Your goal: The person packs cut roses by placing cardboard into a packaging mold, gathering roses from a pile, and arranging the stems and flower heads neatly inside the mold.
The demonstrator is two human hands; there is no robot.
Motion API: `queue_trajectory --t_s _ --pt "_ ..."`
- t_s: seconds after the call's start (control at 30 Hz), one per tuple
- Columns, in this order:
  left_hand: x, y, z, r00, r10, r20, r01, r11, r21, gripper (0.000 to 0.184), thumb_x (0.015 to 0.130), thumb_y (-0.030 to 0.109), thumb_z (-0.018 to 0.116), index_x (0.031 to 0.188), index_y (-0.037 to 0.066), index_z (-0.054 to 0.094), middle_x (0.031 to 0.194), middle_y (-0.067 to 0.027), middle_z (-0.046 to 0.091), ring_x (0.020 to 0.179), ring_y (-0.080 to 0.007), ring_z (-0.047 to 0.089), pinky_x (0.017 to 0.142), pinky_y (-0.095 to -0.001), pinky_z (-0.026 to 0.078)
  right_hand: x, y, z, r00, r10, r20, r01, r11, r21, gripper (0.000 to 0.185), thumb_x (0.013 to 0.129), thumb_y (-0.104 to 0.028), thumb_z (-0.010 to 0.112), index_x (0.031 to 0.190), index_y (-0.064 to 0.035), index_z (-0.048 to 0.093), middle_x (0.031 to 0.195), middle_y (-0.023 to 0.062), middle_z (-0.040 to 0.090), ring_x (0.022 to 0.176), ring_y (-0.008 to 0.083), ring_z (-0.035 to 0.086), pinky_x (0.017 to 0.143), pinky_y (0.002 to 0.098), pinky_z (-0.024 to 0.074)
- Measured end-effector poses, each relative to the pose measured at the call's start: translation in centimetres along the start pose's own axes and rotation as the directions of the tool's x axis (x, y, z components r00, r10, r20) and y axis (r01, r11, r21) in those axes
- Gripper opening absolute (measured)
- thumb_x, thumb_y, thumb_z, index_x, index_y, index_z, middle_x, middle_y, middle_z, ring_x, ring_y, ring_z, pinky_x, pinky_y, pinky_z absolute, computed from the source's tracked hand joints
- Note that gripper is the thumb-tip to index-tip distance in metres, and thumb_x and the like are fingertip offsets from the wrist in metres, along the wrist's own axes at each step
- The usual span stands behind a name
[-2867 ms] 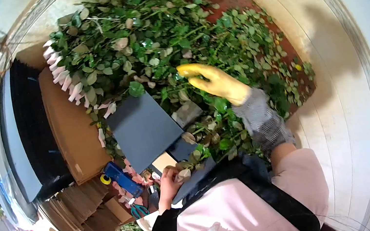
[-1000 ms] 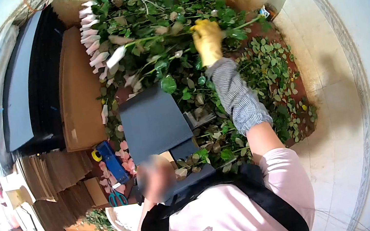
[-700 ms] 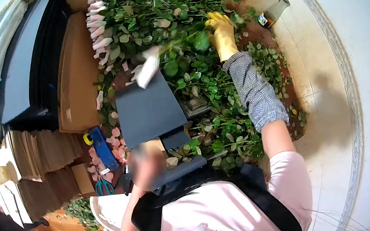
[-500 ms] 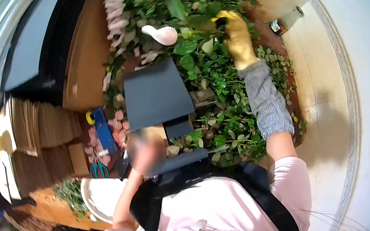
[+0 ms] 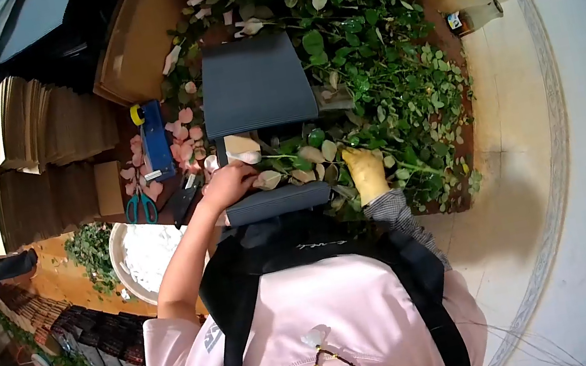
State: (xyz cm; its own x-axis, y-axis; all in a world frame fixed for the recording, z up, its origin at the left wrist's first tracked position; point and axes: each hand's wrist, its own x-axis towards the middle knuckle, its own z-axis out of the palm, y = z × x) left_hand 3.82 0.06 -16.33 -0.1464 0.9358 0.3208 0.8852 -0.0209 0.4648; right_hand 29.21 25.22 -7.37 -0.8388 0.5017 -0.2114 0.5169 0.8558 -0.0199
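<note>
A pale pink rose (image 5: 246,157) lies with its bud over a tan card (image 5: 243,143) between two dark grey ridged flaps (image 5: 254,84). My right hand (image 5: 367,174), in a yellow glove, is closed around its leafy stem. The stem runs rightward past the glove. My bare left hand (image 5: 229,185) rests just below the bud, fingers stretched out over the near part of the card. More leafy rose stems (image 5: 361,37) are heaped beyond and to the right, with several pale buds at their left ends.
Left of the flaps are a blue tape dispenser (image 5: 156,140), teal-handled scissors (image 5: 140,207) and loose pink petals (image 5: 184,143). Cardboard stacks (image 5: 37,197) stand farther left. A white tub (image 5: 145,256) holds white pieces. A bottle (image 5: 475,17) lies beyond the right edge.
My right hand has come down from the heap, bringing the rose onto the card between the flaps. My left hand has shifted slightly upward in view. The camera view has also shifted.
</note>
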Motion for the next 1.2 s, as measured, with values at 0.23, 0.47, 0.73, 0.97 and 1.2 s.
queue_trajectory --t_s 0.23,0.47,0.73,0.97,1.2 --pt "4.8 3.8 -6.9 0.989 -0.112 0.101 0.079 0.956 0.284 0.033 0.082 0.024 0.071 0.112 0.01 0.063 0.104 -0.0134 0.057 0.095 -0.035 0.065 0.08 -0.0449 0.054 -1.7 2.4 17.6 0.942 0.332 0.056 0.002 -0.172 0.985 0.04 0.101 -0.017 0.052 0.135 0.0041 0.048 0.132 0.0159 0.056 0.121 0.0263 0.055 0.103 0.0351 0.0453" --pt "2.2 1.6 -3.9 0.909 -0.341 0.239 0.37 0.925 -0.087 0.03 0.084 0.024 0.072 0.106 0.006 0.063 0.099 -0.016 0.057 0.094 -0.037 0.061 0.078 -0.0484 0.05 2.9 -0.4 -10.4 0.837 -0.079 0.541 0.09 0.996 0.007 0.062 0.094 -0.035 0.063 0.147 -0.0102 0.044 0.131 0.0156 0.062 0.118 0.0323 0.06 0.103 0.0449 0.0458" --pt "1.9 1.4 -3.5 0.916 -0.357 0.183 0.386 0.909 -0.157 0.031 0.081 0.019 0.075 0.109 0.007 0.066 0.1 -0.0154 0.056 0.091 -0.0373 0.061 0.076 -0.0464 0.051 11.9 -13.6 -9.9 0.859 -0.431 -0.276 0.45 0.893 0.005 0.057 0.084 -0.027 0.075 0.135 -0.0104 0.057 0.132 0.0158 0.062 0.123 0.0322 0.059 0.107 0.0434 0.0445" --pt "1.6 1.5 -3.1 0.904 -0.396 0.158 0.426 0.854 -0.299 0.03 0.081 0.015 0.075 0.108 0.006 0.067 0.102 -0.0161 0.057 0.097 -0.038 0.06 0.081 -0.0448 0.05 18.2 -12.3 -9.3 0.816 -0.402 0.416 0.367 0.915 0.165 0.047 0.091 -0.039 0.062 0.13 -0.0123 0.064 0.128 0.0101 0.066 0.117 0.0303 0.062 0.101 0.0399 0.0487" --pt "2.1 1.7 -3.1 0.888 -0.391 0.243 0.409 0.912 -0.026 0.035 0.081 0.021 0.072 0.113 0.008 0.063 0.104 -0.0182 0.056 0.097 -0.0398 0.058 0.08 -0.048 0.05 17.4 -13.6 -8.1 0.792 -0.608 -0.059 0.558 0.68 0.475 0.056 0.086 -0.028 0.073 0.137 -0.0117 0.057 0.122 0.0169 0.067 0.112 0.0333 0.063 0.098 0.0427 0.0499"
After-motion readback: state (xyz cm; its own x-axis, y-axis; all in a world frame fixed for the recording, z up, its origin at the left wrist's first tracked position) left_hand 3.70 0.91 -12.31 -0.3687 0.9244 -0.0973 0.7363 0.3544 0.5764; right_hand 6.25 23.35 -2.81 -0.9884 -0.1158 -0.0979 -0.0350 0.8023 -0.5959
